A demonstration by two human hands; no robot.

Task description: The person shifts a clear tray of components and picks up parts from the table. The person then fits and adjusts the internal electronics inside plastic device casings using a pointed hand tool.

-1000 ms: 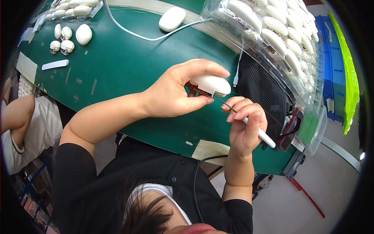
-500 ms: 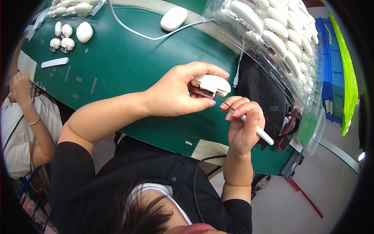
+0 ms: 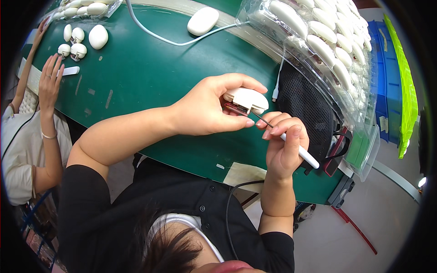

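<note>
Above the green table, my left hand [image 3: 202, 107] grips a rounded white plastic device [image 3: 249, 97] between thumb and fingers. Its lower side is open, showing a reddish circuit board and metal parts. In my right hand [image 3: 286, 148] is a slim screwdriver [image 3: 309, 158] with a white handle and a thin dark shaft. The shaft points up and left, its tip at the device's open edge beside my left thumb. Whether the tip touches a screw is too small to tell.
Bagged white rounded shells [image 3: 323, 32] are heaped at the far right, beside a black mesh pouch [image 3: 305, 100]. A white cable [image 3: 182, 44] crosses the table [image 3: 150, 68] near a white shell [image 3: 203, 21]. At left, a co-worker's hand [image 3: 49, 84] is by a white strip [image 3: 71, 71] and several small parts.
The co-worker's hand at the left has reached forward over the table to the white strip. My hands, the device and the screwdriver have hardly moved.
</note>
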